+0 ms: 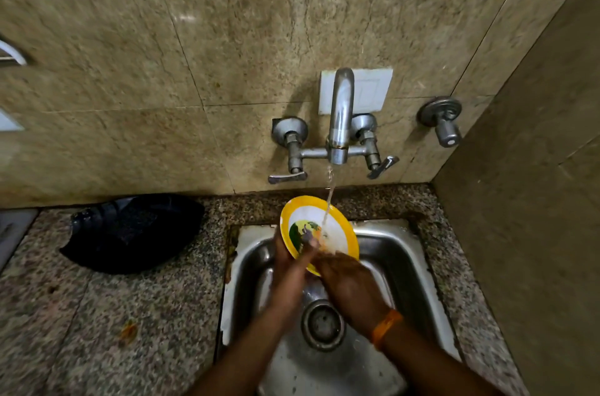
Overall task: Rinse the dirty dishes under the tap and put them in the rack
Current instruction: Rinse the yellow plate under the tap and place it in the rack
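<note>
Plate held tilted under the running tap, over the sink

The left hand [289, 269] grips the round yellow-rimmed plate [337, 233] at its left edge, thumb blurred across the printed centre; the right hand [349, 282] lies against the plate's lower rim, fingers curled at the edge, their exact hold hidden. A thin stream from the chrome tap [341, 116] hits the glossy face above the dull steel sink [409, 252]. A dark crumpled bag [133, 233] lies on the speckled granite counter [97, 314]
</note>
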Demonstrator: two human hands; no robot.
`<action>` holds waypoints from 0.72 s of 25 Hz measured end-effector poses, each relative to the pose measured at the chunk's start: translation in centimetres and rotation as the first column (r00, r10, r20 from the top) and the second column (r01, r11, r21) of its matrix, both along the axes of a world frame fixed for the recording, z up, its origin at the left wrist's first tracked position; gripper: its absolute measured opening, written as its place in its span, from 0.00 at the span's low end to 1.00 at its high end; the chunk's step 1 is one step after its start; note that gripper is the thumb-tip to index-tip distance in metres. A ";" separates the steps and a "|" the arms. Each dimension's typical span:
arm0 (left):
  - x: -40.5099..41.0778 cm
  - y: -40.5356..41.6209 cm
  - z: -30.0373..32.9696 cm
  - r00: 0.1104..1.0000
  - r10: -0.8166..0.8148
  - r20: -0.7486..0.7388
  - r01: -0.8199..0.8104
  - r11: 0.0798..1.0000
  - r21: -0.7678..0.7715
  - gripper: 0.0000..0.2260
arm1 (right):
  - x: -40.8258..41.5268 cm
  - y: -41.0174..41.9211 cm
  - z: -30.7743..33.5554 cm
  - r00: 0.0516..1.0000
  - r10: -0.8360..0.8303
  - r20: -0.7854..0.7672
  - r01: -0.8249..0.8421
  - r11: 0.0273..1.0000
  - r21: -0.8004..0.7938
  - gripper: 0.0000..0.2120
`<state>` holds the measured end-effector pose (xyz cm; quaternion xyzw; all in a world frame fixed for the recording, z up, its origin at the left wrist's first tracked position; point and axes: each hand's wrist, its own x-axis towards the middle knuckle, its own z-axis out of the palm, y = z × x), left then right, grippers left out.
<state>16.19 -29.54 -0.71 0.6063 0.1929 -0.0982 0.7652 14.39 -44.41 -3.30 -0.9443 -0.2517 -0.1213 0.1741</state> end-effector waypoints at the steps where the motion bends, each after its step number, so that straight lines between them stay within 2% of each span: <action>1: -1.0 -1.1 -0.2 0.998 0.053 0.043 -0.054 0.998 0.019 0.25 | -0.4 1.9 0.2 0.999 -0.028 -0.027 0.030 0.997 0.068 0.23; 2: -1.9 -1.0 -0.5 0.990 0.112 0.092 -0.109 0.994 -0.031 0.24 | -0.8 3.0 0.5 0.999 -0.010 -0.042 0.014 0.995 0.100 0.25; 3: -1.4 -0.2 0.0 0.984 0.165 0.068 -0.160 0.985 -0.065 0.27 | -1.1 2.9 0.7 0.999 0.038 -0.032 -0.035 0.996 0.083 0.26; 4: 0.1 0.7 0.2 0.986 0.163 -0.040 -0.165 0.983 -0.075 0.30 | -1.0 1.7 0.5 0.995 0.101 -0.006 -0.100 0.995 0.028 0.27; 5: 1.1 1.8 0.3 0.985 0.131 -0.108 -0.143 0.984 -0.107 0.29 | -0.8 -0.1 0.5 0.991 0.133 0.010 -0.133 0.990 -0.042 0.27; 7: 2.1 3.2 0.4 0.979 -0.003 -0.202 -0.030 0.987 -0.158 0.20 | 0.1 -3.3 0.5 0.993 0.118 0.013 -0.116 0.988 -0.100 0.27; 9: 1.3 1.6 0.3 0.988 0.003 -0.153 -0.024 0.990 -0.137 0.17 | 0.2 -2.8 0.9 0.998 0.063 -0.002 -0.063 0.997 -0.053 0.25; 12: -0.2 -1.2 -0.8 0.980 0.192 -0.046 -0.196 0.976 -0.099 0.24 | -1.1 1.9 1.2 0.998 0.009 -0.056 -0.004 0.997 0.078 0.22; 13: 0.0 -0.9 -0.4 0.974 0.228 -0.012 -0.228 0.965 -0.129 0.22 | -1.3 2.1 1.3 0.998 0.039 -0.045 -0.035 0.996 0.082 0.23; 14: 1.0 0.2 -0.2 0.974 0.218 -0.066 -0.225 0.966 -0.128 0.20 | -1.0 1.1 1.2 0.996 0.090 -0.020 -0.090 0.995 0.032 0.25; 16: 3.0 3.1 0.4 0.976 0.029 -0.214 -0.063 0.986 -0.154 0.18 | 0.6 -2.9 0.7 0.992 0.122 0.016 -0.119 0.985 -0.126 0.26; 17: 3.5 3.9 0.4 0.965 -0.100 -0.241 0.062 0.985 -0.162 0.18 | 1.4 -4.7 0.8 0.994 0.102 0.037 -0.096 0.984 -0.153 0.26; 18: 3.4 3.8 0.3 0.962 -0.151 -0.229 0.121 0.983 -0.140 0.18 | 2.0 -5.5 0.9 0.996 0.070 0.058 -0.061 0.988 -0.145 0.26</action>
